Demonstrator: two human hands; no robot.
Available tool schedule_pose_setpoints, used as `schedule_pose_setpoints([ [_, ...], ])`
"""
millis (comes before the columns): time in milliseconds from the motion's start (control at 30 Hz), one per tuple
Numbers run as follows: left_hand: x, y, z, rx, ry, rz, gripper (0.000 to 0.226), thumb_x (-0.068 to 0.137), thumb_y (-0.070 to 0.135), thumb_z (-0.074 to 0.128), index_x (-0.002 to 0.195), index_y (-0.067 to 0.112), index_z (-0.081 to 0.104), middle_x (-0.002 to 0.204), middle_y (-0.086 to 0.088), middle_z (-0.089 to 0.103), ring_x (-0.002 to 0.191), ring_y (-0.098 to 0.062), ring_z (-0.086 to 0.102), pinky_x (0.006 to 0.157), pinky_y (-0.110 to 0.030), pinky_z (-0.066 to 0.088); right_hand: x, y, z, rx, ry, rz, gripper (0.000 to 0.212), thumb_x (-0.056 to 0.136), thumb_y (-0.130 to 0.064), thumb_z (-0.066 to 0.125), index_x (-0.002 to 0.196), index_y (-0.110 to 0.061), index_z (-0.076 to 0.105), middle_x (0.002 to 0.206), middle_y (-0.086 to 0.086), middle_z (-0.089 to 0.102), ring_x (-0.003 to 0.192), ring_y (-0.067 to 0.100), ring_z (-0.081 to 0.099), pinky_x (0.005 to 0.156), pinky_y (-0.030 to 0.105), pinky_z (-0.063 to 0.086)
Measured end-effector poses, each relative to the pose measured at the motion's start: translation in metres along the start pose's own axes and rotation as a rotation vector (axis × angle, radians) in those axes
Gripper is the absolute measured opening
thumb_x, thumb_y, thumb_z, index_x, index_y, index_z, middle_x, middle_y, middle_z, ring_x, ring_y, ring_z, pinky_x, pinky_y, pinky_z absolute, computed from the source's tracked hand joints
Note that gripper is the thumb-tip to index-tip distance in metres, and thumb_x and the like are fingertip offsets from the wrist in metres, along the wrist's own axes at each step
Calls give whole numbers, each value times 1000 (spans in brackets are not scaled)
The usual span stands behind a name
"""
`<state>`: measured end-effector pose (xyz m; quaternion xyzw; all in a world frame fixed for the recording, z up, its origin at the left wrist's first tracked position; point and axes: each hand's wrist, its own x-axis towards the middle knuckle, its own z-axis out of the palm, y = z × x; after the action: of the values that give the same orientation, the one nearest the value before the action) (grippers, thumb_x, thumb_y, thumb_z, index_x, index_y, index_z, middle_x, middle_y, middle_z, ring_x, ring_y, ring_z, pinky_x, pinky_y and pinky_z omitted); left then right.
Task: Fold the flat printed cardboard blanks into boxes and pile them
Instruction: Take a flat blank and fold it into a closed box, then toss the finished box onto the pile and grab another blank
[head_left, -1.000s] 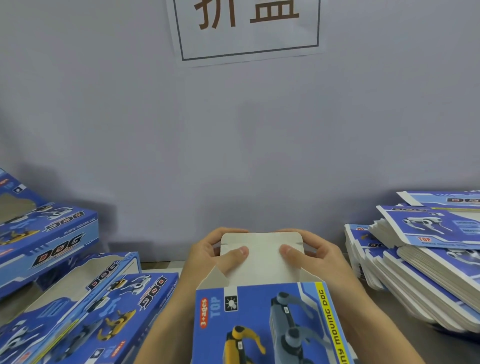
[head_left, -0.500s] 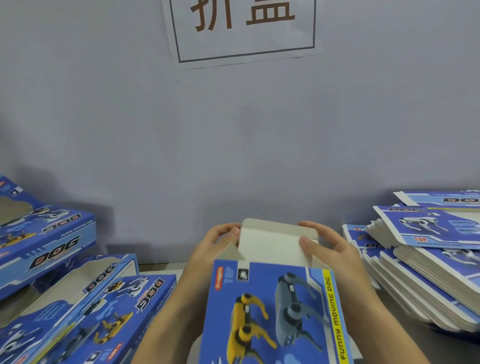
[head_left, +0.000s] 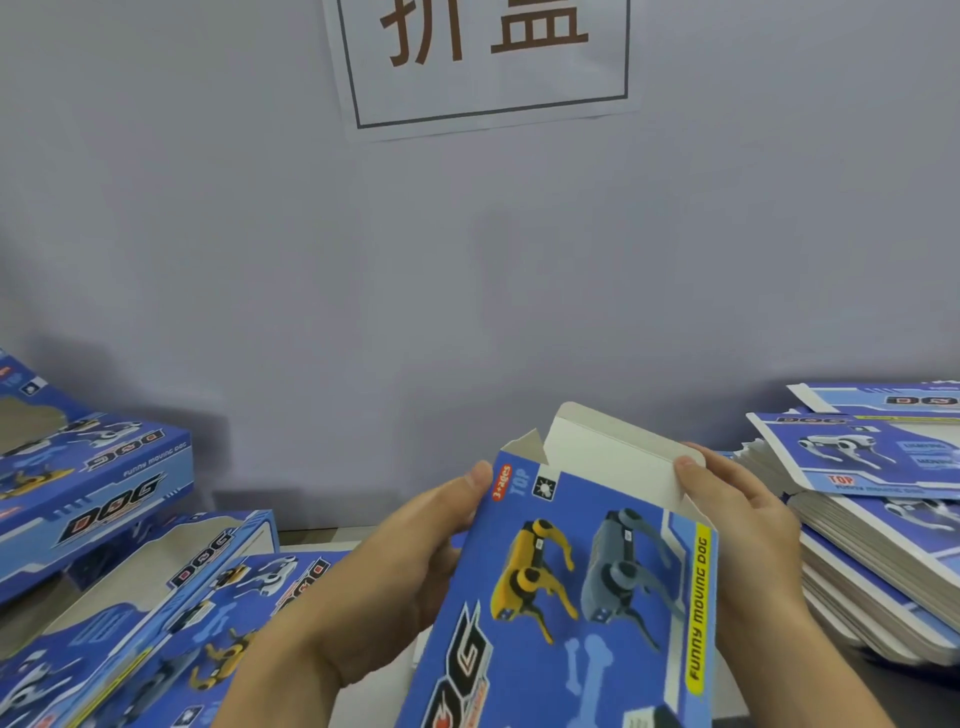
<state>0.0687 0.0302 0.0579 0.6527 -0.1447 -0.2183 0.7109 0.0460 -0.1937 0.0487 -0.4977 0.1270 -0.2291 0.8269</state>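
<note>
Box (head_left: 582, 582) held mid-fold: left hand (head_left: 415, 551) grips side edge, right hand (head_left: 737, 519) pinches raised white flap (head_left: 613, 457). Thin card looks light, creasable; best held by edges.

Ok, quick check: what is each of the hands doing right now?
Left hand: grips the left edge of the blue box.
Right hand: holds the box's right side, thumb on the white flap.
</note>
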Motion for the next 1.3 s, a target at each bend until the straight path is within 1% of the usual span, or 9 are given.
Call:
schedule_pose_setpoints([
  [167,-19,4,1,187,-110,-50,52,62,64,84,102,33,72,109,-7,76,91,-23,76,73,-27,59,5,4,1,46,43,2,7,96,-22,62,97,-27,67,106,10,72,84,27,70,66,38,56],
  [433,-11,5,10,18,296,203,67,62,48,76,118,15,62,97,-14,77,78,-33,76,59,-34,61,-1,19,16,-315,-718,156,57,77,-53,75,128,-30,62,112,2,74,94,21,73,73,37,58],
  [567,-11,5,12,12,277,200,72,65,52,77,126,20,58,102,-12,77,84,-33,76,64,-36,61,4,24,19,-247,-589,59,79,66,-43,87,135,-22,55,114,9,73,101,30,72,87,50,57],
  [700,-11,0,9,196,207,174,75,69,53,82,132,42,44,110,0,75,98,-26,73,92,-51,56,8,19,9,87,-438,19,55,80,-49,69,125,-18,65,118,11,72,107,35,69,94,60,51],
  [867,-29,1,-12,301,-107,97,59,77,37,80,128,50,54,128,-1,67,116,-28,66,98,-46,54,17,18,-9,535,13,12,25,106,-15,35,90,-15,54,47,-11,57,43,-2,54,64,14,43],
  [967,-36,-1,-20,319,-198,107,60,73,35,80,127,48,59,127,3,68,117,-24,66,97,-39,54,12,20,-2,567,-69,-12,13,73,-28,59,71,-17,50,48,-2,55,39,5,52,52,18,45],
  [1167,-48,30,-37,-235,353,847,69,62,48,87,125,29,67,124,-1,70,122,-22,61,87,-39,59,15,42,-12,403,-163,224,41,97,-38,40,102,-15,74,91,11,76,76,25,70,72,33,48],
  [1233,-58,37,-51,-313,532,863,116,48,60,89,150,34,40,142,2,55,130,-22,50,85,-35,57,19,46,-14,340,-159,233,41,98,-39,40,106,-17,74,97,12,77,76,26,74,73,34,49],
  [1300,-61,33,-59,-305,635,716,106,58,54,88,150,30,41,144,3,53,126,-21,54,93,-41,51,17,46,-11,248,-180,223,37,99,-34,41,105,-18,74,95,12,77,75,26,75,71,34,50],
])
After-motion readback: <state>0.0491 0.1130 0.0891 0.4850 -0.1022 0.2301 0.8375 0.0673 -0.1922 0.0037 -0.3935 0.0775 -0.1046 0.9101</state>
